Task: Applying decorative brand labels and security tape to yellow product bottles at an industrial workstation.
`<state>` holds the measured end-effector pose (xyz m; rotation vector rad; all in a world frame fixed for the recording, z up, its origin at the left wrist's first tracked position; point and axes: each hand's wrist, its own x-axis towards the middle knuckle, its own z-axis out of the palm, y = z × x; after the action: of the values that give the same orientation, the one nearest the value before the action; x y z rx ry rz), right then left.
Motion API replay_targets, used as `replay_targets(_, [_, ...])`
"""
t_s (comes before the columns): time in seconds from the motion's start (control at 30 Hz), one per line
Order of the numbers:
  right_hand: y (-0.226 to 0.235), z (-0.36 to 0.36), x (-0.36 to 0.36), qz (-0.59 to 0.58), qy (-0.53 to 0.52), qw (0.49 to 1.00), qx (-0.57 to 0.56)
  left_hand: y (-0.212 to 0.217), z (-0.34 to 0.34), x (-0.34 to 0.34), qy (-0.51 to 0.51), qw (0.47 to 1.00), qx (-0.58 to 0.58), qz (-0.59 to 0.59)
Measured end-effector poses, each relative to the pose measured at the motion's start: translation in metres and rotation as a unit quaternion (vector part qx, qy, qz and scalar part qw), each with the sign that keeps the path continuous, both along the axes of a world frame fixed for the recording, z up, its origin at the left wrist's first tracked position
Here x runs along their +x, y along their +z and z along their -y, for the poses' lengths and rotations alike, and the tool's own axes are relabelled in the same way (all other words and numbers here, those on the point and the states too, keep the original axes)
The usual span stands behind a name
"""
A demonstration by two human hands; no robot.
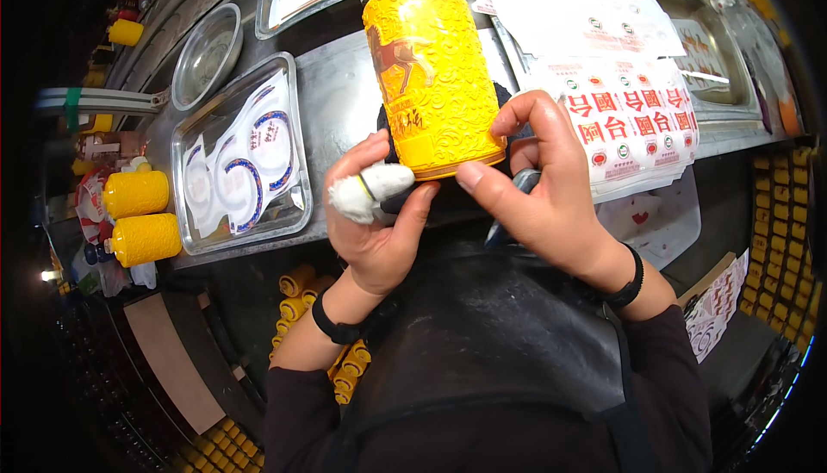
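Pinching yellow bottle (444, 85) by near edge of worktop (332, 68) with right hand (551, 202), cupping left hand (366, 236) alongside, can't tell if gripping.

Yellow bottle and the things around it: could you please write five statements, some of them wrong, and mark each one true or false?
1. The yellow bottle carries a picture of a horse. True.
2. The round bowl stands to the right of the bottle. False: the round bowl is on the left.
3. A white cover with a band is on a finger of the left hand. True.
4. Only one wrist wears a black band. False: there is a black band on the left wrist and another on the right.
5. Sheets with red print lie to the right of the bottle. True.
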<state>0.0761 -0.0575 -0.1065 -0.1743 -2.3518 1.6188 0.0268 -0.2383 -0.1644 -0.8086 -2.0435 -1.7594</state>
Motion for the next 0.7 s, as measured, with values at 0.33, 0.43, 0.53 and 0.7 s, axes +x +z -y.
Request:
replay_targets(0.33, [-0.007,0.0,-0.005,-0.029,-0.004,0.997,0.074,0.009,-0.001,-0.005,-0.01,0.996,-0.053,-0.075])
replay_targets(0.43, [-0.006,-0.004,-0.005,0.016,0.008,0.998,-0.056,0.011,0.0,-0.008,-0.017,0.992,-0.076,-0.096])
replay_targets(0.53, [-0.007,-0.008,-0.003,0.037,0.019,0.979,-0.202,0.01,0.001,-0.01,-0.017,0.989,-0.078,-0.124])
replay_targets(0.7, [-0.011,-0.007,-0.001,0.01,0.021,0.994,-0.108,0.007,0.002,-0.011,-0.009,0.987,-0.083,-0.136])
